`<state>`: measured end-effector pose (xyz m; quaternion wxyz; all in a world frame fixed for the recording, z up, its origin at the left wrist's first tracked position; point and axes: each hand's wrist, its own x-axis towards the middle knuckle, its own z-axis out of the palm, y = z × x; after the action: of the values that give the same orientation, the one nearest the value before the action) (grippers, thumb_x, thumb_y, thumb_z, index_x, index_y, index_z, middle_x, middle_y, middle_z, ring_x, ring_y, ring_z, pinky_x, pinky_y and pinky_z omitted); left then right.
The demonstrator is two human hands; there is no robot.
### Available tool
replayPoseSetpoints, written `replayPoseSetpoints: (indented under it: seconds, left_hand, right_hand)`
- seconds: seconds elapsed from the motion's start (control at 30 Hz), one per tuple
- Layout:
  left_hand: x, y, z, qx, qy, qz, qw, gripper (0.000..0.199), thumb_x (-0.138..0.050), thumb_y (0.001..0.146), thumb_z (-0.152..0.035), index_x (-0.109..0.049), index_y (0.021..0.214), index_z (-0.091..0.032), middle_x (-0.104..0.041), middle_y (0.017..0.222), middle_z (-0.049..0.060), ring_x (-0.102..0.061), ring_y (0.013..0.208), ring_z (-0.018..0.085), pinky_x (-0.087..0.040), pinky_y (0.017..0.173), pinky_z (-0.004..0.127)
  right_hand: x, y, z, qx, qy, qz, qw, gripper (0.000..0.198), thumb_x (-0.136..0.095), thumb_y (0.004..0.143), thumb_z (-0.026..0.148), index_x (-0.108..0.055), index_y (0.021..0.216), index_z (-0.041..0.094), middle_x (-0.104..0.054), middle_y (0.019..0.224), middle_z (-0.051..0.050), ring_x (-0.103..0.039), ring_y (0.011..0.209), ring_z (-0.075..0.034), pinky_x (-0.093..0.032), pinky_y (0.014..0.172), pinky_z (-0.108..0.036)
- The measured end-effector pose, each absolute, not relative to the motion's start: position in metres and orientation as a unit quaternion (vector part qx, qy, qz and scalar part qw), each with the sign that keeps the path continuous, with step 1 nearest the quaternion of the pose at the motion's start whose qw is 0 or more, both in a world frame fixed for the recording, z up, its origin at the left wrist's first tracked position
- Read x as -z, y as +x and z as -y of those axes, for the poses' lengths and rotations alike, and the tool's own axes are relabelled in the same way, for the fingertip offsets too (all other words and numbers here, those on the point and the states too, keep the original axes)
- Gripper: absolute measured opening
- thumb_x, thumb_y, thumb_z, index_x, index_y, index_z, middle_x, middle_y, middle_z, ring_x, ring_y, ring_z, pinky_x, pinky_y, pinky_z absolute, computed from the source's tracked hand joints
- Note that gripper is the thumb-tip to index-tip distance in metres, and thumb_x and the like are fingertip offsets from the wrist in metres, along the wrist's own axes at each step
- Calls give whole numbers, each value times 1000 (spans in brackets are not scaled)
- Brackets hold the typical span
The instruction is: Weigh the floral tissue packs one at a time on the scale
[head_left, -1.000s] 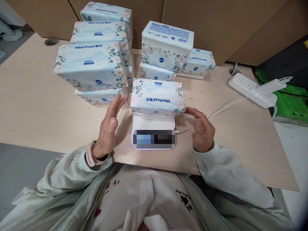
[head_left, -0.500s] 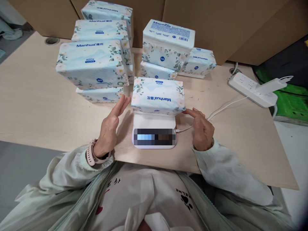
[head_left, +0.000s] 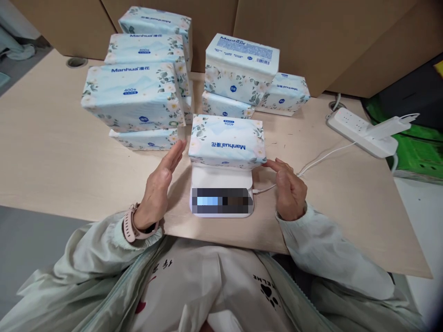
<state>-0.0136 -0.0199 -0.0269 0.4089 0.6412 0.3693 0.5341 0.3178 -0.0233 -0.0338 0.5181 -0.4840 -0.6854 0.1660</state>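
A pale blue floral tissue pack (head_left: 226, 140) lies on a white digital scale (head_left: 222, 177), its printing upside down to me. The scale's display is blurred out. My left hand (head_left: 161, 184) is held upright just left of the pack, fingers stretched out and apart from it, holding nothing. On the other side my right hand (head_left: 289, 186) has its index finger extended to the pack's lower right corner, at or very near touching; its other fingers are loosely bent, with nothing visible in them.
More tissue packs (head_left: 131, 99) are stacked at the back left, and another stack (head_left: 242, 69) stands behind the scale. A white power strip (head_left: 346, 124) lies at right, its cable reaching the scale. Brown cardboard (head_left: 290, 41) stands along the table's far edge.
The view has tilted slightly, so everything sits a little lower in the picture. Both hands and the pack on the scale keep nearly the same places.
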Motion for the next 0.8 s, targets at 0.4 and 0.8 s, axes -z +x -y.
replayPoseSetpoints:
  seconds: [0.4, 0.8]
  left_hand:
    - [22, -14, 22, -523, 628, -380, 433, 58, -40, 117, -60, -51, 171, -42, -45, 181, -5, -35, 174, 34, -27, 148, 60]
    - [18, -7, 11, -517, 632, -391, 425, 56, -42, 118, -59, -55, 169, -42, -47, 179, -5, -34, 174, 33, -24, 149, 60]
  right_hand:
    - [35, 319, 20, -171, -461, 719, 491, 44, -53, 113, 42, -70, 154, 41, -84, 139, -2, -80, 127, -29, -58, 120, -58]
    - [35, 313, 7, -235, -474, 710, 464, 63, -53, 111, 64, -53, 169, 38, -67, 166, -6, -63, 154, -32, -53, 129, -60]
